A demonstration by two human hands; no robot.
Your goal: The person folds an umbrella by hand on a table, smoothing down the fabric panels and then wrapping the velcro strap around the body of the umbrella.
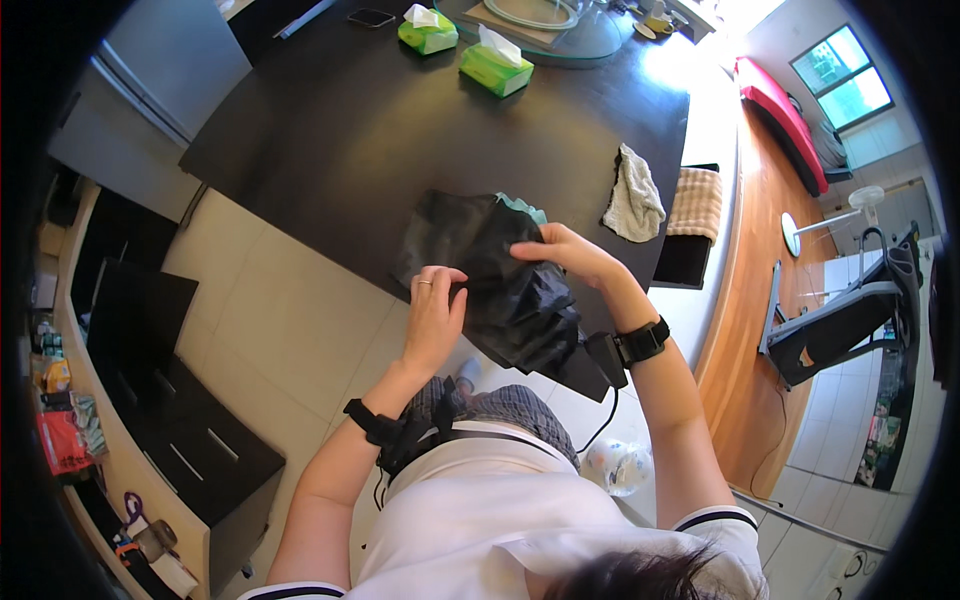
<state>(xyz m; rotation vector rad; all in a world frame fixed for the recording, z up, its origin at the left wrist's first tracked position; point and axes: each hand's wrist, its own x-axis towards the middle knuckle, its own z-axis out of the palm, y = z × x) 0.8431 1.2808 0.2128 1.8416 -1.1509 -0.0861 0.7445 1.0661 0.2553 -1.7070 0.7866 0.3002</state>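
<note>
Nearest to us are the white shirt [470,510] and the checked trousers [520,408], with both forearms reaching up past them. Just beyond, at the desk's near edge, we see the black crinkled sheet [500,295], bunched toward its right end, with a teal strip [521,208] showing along its far side. Our right hand [578,252] has its grip pinching the sheet, thumb on top. Our left hand [432,315] is at its near-left side, fingers bent; we cannot tell whether that grip is closed on anything.

We judge the step in hand to be handling and sorting out the folds; the next move seems to call for a sure left-hand hold on an edge while the right keeps its pinch.

Farther over the dark desk [300,160] lie a pale cloth [636,197], then two green tissue packs [497,74], and a phone [371,18] beyond. Well off to the right stands a treadmill [840,325].
</note>
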